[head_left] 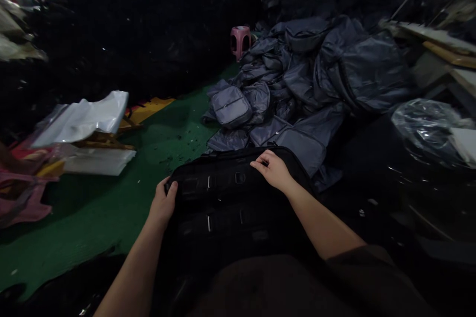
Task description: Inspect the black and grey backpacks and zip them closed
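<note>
Head view: far left of the black padded bag, a rumpled pink cloth lies beneath glossy, translucent plastic packets. Nearer the bag, the smooth green floor is flecked with small dark scraps. The left hand sits on the bag's left edge, its fingers curled over in a closed grip. The bag itself lies flat, its matte black fabric crossed by webbing straps with small loops and pale stitched tabs. The right hand lies across the bag's top edge, fingers slightly bent; whether it is pinching the edge, I cannot tell. Beyond the bag stands a ribbed pink plastic stool, beside a slumped heap of grey nylon backpacks with a faint sheen. Right of the bag, crinkled clear plastic sheeting catches the light.
</note>
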Demonstrator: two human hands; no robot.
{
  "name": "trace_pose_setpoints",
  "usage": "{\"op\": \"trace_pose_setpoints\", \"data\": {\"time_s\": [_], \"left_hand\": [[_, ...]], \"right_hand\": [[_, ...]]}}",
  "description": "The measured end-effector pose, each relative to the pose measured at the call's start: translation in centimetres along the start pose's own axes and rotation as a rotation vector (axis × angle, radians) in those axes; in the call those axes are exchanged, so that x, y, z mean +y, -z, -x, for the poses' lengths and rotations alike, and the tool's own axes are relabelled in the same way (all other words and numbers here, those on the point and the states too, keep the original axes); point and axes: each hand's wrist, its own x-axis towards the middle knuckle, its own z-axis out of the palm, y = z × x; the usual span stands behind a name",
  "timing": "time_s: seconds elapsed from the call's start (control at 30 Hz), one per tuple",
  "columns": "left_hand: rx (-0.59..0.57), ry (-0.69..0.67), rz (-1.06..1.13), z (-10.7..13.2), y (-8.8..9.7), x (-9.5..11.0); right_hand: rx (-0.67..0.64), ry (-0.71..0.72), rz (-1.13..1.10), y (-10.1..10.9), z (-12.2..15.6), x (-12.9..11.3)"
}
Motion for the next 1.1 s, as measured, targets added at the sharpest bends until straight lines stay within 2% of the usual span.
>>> {"op": "trace_pose_setpoints", "data": {"time_s": [0.1, 0.17, 0.33, 0.4, 0.47, 0.63, 0.73, 0.87, 1.1], "left_hand": [[0.004, 0.032, 0.058, -0.1, -0.2, -0.5], [0.008, 0.044, 0.101, -0.1, -0.3, -0.8], [0.023, 0.061, 0.187, -0.2, -0.5, -1.1], [0.024, 0.073, 0.221, -0.2, -0.5, -1.1], [0.012, 0.082, 0.266, -0.2, -0.4, -1.2], [-0.094, 0.082, 0.443, 0.2, 0.2, -1.4], [-0.224, 0.093, 0.581, 0.4, 1.1, -1.6], [-0.378, 0.148, 0.782, 0.6, 2.2, -2.0], [-0.454, 0.146, 0.837, 0.7, 2.8, -2.6]], "right_hand": [[-0.007, 0.021, 0.032, 0.0, 0.3, -0.9], [-0.049, 0.085, 0.026, -0.2, 0.7, -1.8], [-0.392, 0.338, 0.041, -1.4, 1.9, -3.7], [-0.494, 0.36, 0.119, -1.9, 2.1, -3.9], [-0.532, 0.354, 0.198, -2.3, 2.1, -3.9], [-0.46, 0.349, 0.281, -2.7, 2.1, -4.0], [-0.411, 0.314, 0.299, -2.9, 2.2, -4.2], [-0.359, 0.254, 0.202, -3.1, 2.2, -4.5], [-0.221, 0.173, 0.084, -3.3, 2.1, -3.2]]}}
